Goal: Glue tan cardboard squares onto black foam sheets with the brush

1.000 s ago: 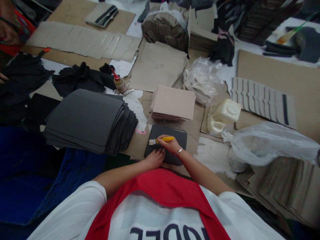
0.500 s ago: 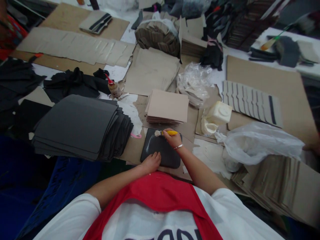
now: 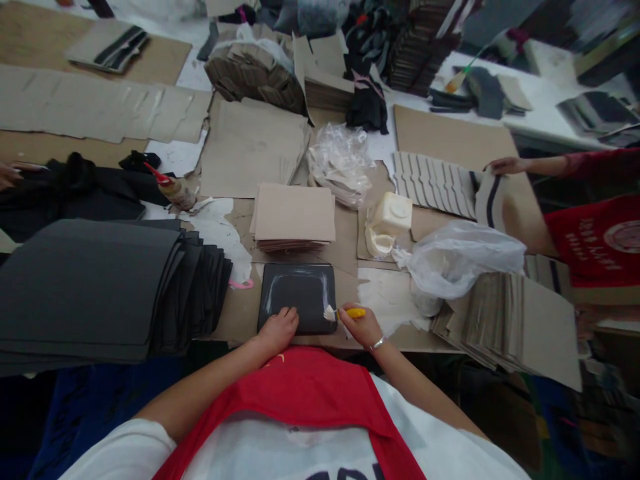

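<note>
Since the right hand [image 3: 361, 325] pinches a yellow-handled brush with pale bristles [image 3: 356, 313] at the right edge of a dark-grey rectangular panel [image 3: 303, 291], I'd worry about a heavy stroke pushing white smears [image 3: 271, 287] over onto the brown cardboard [image 3: 237, 313] underneath. Left hand [image 3: 280, 331] looks empty, fingers loosely laid on the panel's near edge; too light a press and it could skid. Panel's on the near side, just short of a pinkish-beige board stack [image 3: 294, 215], big dark-grey sheet pile [image 3: 90, 287] off left.
</note>
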`<state>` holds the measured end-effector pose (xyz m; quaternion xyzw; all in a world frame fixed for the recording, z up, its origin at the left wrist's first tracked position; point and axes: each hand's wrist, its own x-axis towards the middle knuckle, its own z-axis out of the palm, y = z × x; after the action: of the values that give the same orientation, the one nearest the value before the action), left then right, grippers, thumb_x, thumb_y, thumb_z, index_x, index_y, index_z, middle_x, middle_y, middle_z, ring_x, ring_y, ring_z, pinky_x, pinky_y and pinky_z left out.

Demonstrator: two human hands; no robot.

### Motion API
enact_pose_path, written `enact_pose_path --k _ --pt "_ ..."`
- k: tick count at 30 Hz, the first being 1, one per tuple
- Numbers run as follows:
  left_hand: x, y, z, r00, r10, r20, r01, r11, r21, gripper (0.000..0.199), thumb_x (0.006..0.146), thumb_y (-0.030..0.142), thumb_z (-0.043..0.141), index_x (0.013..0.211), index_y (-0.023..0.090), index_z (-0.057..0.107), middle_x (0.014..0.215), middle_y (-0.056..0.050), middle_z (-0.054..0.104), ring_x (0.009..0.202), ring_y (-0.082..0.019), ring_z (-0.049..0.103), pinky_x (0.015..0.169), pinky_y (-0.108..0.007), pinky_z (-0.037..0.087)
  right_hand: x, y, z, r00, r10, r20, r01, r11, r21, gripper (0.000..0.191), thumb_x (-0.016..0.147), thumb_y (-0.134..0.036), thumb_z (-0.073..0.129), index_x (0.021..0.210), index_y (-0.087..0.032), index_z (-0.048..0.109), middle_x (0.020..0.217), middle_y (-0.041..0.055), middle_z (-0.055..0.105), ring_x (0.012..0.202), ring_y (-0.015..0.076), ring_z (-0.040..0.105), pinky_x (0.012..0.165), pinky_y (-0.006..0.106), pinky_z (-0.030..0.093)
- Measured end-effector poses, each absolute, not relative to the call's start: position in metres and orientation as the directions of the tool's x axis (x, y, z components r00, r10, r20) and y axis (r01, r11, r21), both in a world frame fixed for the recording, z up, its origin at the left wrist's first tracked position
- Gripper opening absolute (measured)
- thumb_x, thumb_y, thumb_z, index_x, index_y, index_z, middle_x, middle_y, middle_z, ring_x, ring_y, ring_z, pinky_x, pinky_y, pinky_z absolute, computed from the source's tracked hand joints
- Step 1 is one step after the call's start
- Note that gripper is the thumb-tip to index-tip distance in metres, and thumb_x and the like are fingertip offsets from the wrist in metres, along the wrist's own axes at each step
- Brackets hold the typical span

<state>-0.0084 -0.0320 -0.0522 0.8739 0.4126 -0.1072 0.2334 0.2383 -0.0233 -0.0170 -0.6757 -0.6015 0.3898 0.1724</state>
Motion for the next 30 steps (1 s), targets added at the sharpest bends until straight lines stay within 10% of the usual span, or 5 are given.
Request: enact_pose_path --k 5,10,17,30 --pt "0.001 0.005 -0.026 0.656 0.714 -0.245 0.738 -0.537 0.409 0.022 0.089 0.027 0.046 0.099 0.016 0.062 0.102 -0.010 0.064 0.096 -0.021 0.058 0.081 -0.032 0.050 0.239 0.032 0.033 0.063 0.960 -0.272 0.412 -0.273 -0.869 0.037 0.080 -0.052 0.052 0.089 -0.018 0.066 0.057 -0.0018 0.059 0.046 0.0118 0.053 0.045 0.023 0.043" --pt "0.021 0.081 -0.001 0.609 0.778 0.154 0.727 -0.625 0.285 0.039 0.092 0.029 0.040 0.126 0.016 0.051 0.133 -0.013 0.052 0.126 -0.025 0.043 0.105 -0.042 0.035 0.189 0.144 0.064 0.060 0.997 -0.054 0.240 -0.067 -0.968 0.038 0.079 -0.053 0.053 0.089 -0.018 0.064 0.056 -0.0037 0.055 0.045 0.0087 0.049 0.046 0.021 0.042" --pt "0.029 0.136 -0.019 0.464 0.886 -0.008 0.873 -0.456 0.172 0.067 0.081 0.042 0.059 0.139 0.014 0.039 0.146 -0.019 0.036 0.137 -0.035 0.026 0.108 -0.059 0.023 0.098 0.247 0.036 -0.350 0.912 -0.213 0.293 -0.109 -0.950 0.027 0.074 -0.043 0.057 0.071 -0.017 0.061 0.046 -0.0060 0.049 0.036 0.0066 0.043 0.036 0.018 0.034" --pt "0.029 0.144 0.004 0.451 0.891 -0.052 0.888 -0.442 0.128 0.046 0.086 0.035 0.053 0.130 0.022 0.048 0.145 -0.012 0.040 0.128 -0.030 0.039 0.100 -0.051 0.035 0.189 0.267 0.016 0.223 0.974 -0.045 0.440 -0.142 -0.887 0.025 0.082 -0.039 0.047 0.072 -0.020 0.059 0.048 -0.0037 0.053 0.037 0.0099 0.047 0.039 0.021 0.040"
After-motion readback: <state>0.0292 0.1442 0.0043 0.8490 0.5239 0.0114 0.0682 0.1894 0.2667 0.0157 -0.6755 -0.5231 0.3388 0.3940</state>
